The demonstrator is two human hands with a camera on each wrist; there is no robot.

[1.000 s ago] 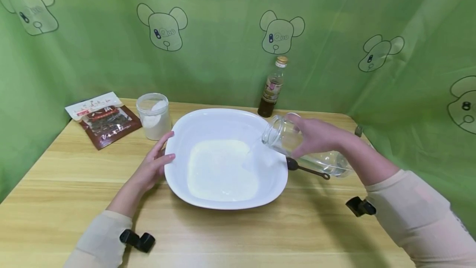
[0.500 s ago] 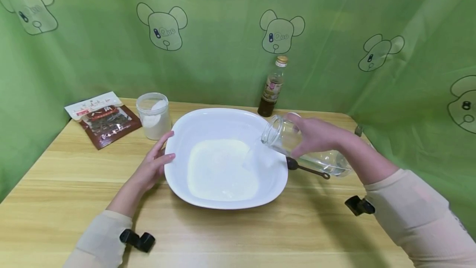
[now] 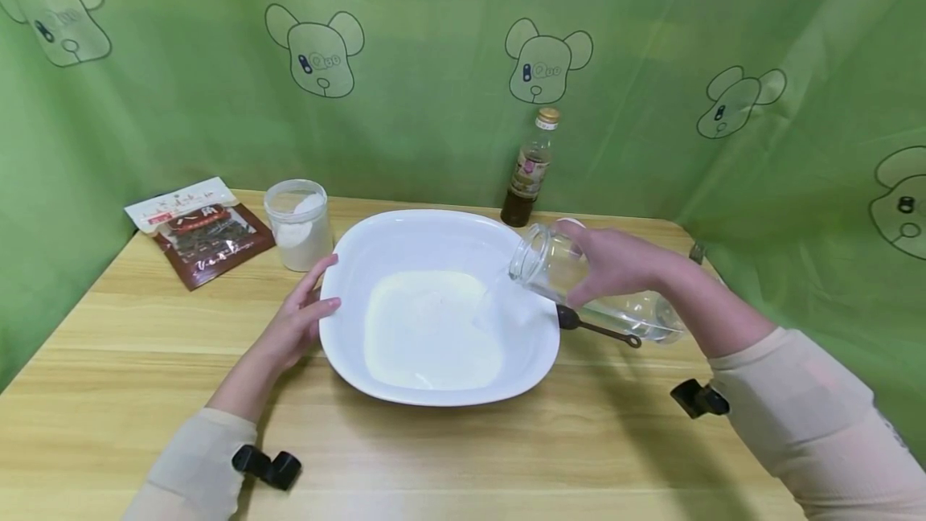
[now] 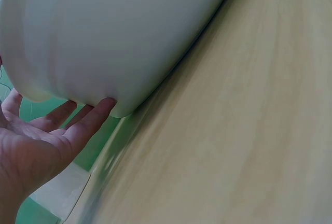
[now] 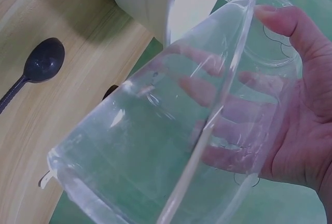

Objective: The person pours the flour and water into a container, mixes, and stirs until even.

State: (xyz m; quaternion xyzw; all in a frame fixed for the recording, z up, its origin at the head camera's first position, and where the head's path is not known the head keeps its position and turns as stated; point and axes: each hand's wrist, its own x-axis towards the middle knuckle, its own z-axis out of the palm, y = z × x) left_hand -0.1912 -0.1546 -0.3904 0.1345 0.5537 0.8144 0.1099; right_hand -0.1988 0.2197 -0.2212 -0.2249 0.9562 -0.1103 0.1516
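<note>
My left hand [image 3: 292, 324] holds the left rim of a white oval basin [image 3: 427, 397]. In the left wrist view its fingertips [image 4: 106, 103] press the basin's outer wall from below. Water covers the basin's floor. My right hand [image 3: 622, 262] grips a clear glass jar [image 3: 644, 316] from above. The jar lies tilted, its open mouth over the basin's right rim, and water runs from it into the basin. Through the glass in the right wrist view, several fingers of that hand show wrapped around the jar. Some water sits at the jar's lower end.
A dark spoon [image 5: 44, 60] lies on the table right of the basin, partly beneath the jar in the head view. Behind stand an open tub of white powder [image 3: 298, 235] and a dark sauce bottle [image 3: 530, 175]. A brown spice packet [image 3: 210, 235] lies at the back left.
</note>
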